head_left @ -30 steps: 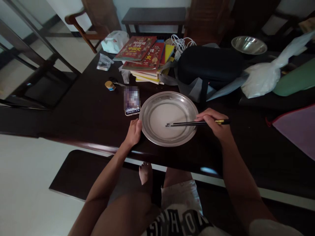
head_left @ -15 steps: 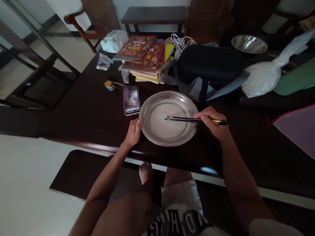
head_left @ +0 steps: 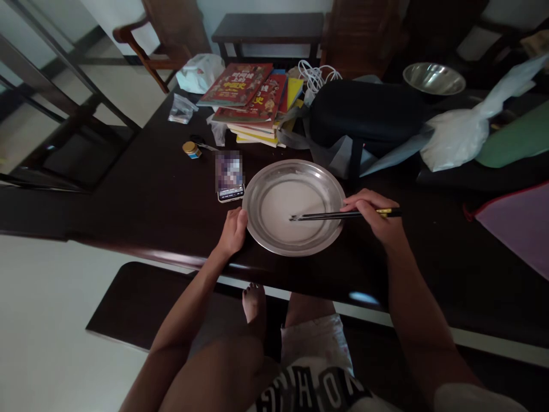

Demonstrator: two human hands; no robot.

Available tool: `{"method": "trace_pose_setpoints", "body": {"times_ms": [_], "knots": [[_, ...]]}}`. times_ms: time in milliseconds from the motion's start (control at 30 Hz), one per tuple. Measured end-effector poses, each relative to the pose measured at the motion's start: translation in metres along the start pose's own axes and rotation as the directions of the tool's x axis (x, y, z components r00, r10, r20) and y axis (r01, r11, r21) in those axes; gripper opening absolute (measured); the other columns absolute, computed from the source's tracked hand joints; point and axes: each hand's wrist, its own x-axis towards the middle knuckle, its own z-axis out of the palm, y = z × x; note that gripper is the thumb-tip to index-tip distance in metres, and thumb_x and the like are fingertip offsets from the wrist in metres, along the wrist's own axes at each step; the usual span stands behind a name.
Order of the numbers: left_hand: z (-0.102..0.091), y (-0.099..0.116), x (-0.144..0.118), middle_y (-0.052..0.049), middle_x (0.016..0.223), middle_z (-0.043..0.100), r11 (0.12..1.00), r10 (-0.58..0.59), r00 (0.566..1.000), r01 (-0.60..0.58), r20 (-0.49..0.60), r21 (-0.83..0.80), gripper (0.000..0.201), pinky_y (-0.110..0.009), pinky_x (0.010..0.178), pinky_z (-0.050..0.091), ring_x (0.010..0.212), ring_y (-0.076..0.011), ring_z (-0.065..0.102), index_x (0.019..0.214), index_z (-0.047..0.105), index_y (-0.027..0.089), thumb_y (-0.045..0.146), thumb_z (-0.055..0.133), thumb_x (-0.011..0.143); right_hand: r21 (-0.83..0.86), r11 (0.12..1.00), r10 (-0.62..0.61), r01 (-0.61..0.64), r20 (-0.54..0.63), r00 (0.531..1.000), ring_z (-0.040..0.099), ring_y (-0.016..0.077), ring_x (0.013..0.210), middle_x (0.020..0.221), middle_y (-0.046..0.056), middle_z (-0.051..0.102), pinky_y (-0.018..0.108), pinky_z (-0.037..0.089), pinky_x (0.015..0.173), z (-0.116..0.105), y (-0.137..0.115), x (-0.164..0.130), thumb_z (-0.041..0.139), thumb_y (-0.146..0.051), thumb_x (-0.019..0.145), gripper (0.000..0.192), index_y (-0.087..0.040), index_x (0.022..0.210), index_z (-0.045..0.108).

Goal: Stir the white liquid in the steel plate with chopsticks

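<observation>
While one person sits at a dark table (head_left: 141, 200), the left hand (head_left: 232, 232) rests loosely curled against the rim of one steel plate (head_left: 274, 174) at its 9 o'clock. At 3 o'clock, the right hand (head_left: 375, 217) is closed around two black chopsticks (head_left: 326, 216), tips over the plate's middle. One phone (head_left: 230, 174) lies just beside the plate at 10 o'clock. Farther off: one stack of books (head_left: 253, 100), one black case (head_left: 364, 111), one steel bowl (head_left: 434, 78).
</observation>
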Motion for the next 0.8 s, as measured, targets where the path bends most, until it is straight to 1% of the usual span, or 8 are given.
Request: {"method": "trace_pose_setpoints", "body": {"times_ms": [100, 167, 267, 433, 500, 600, 733, 800], "knots": [[-0.0004, 0.0003, -0.0001, -0.008, 0.068, 0.06, 1.0, -0.003, 1.0, 0.003, 0.005, -0.007, 0.069, -0.041, 0.076, 0.053, 0.068, -0.0225, 0.057, 0.065, 0.046, 0.024, 0.071, 0.014, 0.103, -0.026, 0.999, -0.02, 0.022, 0.045, 0.999, 0.073, 0.0223, 0.088, 0.092, 0.002, 0.082, 0.041, 0.058, 0.082, 0.0009, -0.0011, 0.0002, 0.063, -0.034, 0.101, 0.02, -0.031, 0.097, 0.083], [-0.0002, -0.0005, -0.0001, -0.008, 0.068, 0.06, 1.0, -0.004, 1.0, 0.004, 0.003, -0.013, 0.069, -0.041, 0.077, 0.053, 0.069, -0.0228, 0.057, 0.065, 0.048, 0.024, 0.07, 0.015, 0.104, -0.03, 0.999, -0.019, 0.02, 0.011, 1.0, 0.073, 0.0215, 0.088, 0.092, 0.002, 0.082, 0.04, 0.057, 0.082, 0.0004, -0.001, 0.0005, 0.063, -0.032, 0.101, 0.02, -0.031, 0.097, 0.082], [0.0003, -0.0022, -0.0001, -0.008, 0.068, 0.061, 1.0, -0.004, 1.0, 0.004, 0.0, -0.015, 0.069, -0.041, 0.078, 0.054, 0.07, -0.0226, 0.058, 0.065, 0.049, 0.024, 0.07, 0.016, 0.104, -0.004, 1.0, 0.001, -0.001, -0.043, 0.999, 0.074, 0.0205, 0.081, 0.083, 0.0, 0.081, 0.039, 0.057, 0.08, -0.0007, -0.0004, 0.0007, 0.061, -0.032, 0.102, 0.021, -0.031, 0.098, 0.082], [0.0006, -0.0028, -0.0003, -0.008, 0.069, 0.062, 1.0, 0.004, 1.0, -0.004, 0.001, -0.009, 0.07, -0.04, 0.079, 0.054, 0.07, -0.0226, 0.059, 0.065, 0.049, 0.023, 0.071, 0.015, 0.104, -0.016, 1.0, -0.022, 0.023, 0.054, 0.998, 0.074, 0.0212, 0.087, 0.091, 0.001, 0.082, 0.039, 0.058, 0.081, 0.0001, 0.0006, 0.0003, 0.063, -0.033, 0.1, 0.02, -0.03, 0.096, 0.083], [0.0004, -0.0021, -0.0006, -0.008, 0.069, 0.061, 1.0, 0.001, 1.0, -0.001, -0.003, -0.006, 0.071, -0.041, 0.079, 0.054, 0.071, -0.0229, 0.059, 0.065, 0.05, 0.023, 0.071, 0.015, 0.104, -0.031, 0.999, -0.016, 0.016, 0.015, 1.0, 0.074, 0.0215, 0.088, 0.093, 0.001, 0.083, 0.04, 0.058, 0.081, -0.0005, 0.0017, 0.0001, 0.063, -0.033, 0.1, 0.02, -0.031, 0.096, 0.082], [0.0, -0.0009, -0.0007, -0.008, 0.068, 0.06, 1.0, -0.005, 1.0, 0.005, -0.004, -0.004, 0.07, -0.041, 0.078, 0.054, 0.069, -0.0228, 0.059, 0.065, 0.049, 0.023, 0.071, 0.015, 0.104, -0.015, 1.0, 0.022, -0.023, -0.055, 0.998, 0.075, 0.0224, 0.082, 0.084, 0.001, 0.082, 0.042, 0.058, 0.08, -0.0012, 0.0017, 0.0, 0.062, -0.038, 0.101, 0.022, -0.031, 0.097, 0.082], [-0.0001, 0.0002, 0.0001, -0.008, 0.066, 0.059, 1.0, -0.004, 1.0, 0.004, -0.009, -0.008, 0.069, -0.041, 0.076, 0.054, 0.067, -0.0223, 0.056, 0.063, 0.046, 0.024, 0.072, 0.016, 0.103, -0.028, 1.0, 0.006, -0.005, 0.03, 1.0, 0.075, 0.0231, 0.083, 0.086, 0.002, 0.082, 0.043, 0.059, 0.08, 0.0009, -0.0015, 0.0011, 0.062, -0.043, 0.101, 0.024, -0.031, 0.092, 0.082], [-0.0002, 0.0007, 0.0004, -0.007, 0.065, 0.059, 1.0, -0.003, 1.0, 0.003, -0.009, -0.007, 0.069, -0.041, 0.076, 0.054, 0.067, -0.0221, 0.056, 0.062, 0.044, 0.024, 0.072, 0.015, 0.103, -0.048, 0.999, -0.009, 0.01, 0.027, 1.0, 0.075, 0.0232, 0.087, 0.09, 0.002, 0.083, 0.042, 0.059, 0.081, 0.0012, -0.0014, 0.0015, 0.063, -0.042, 0.1, 0.023, -0.031, 0.092, 0.082]]}}
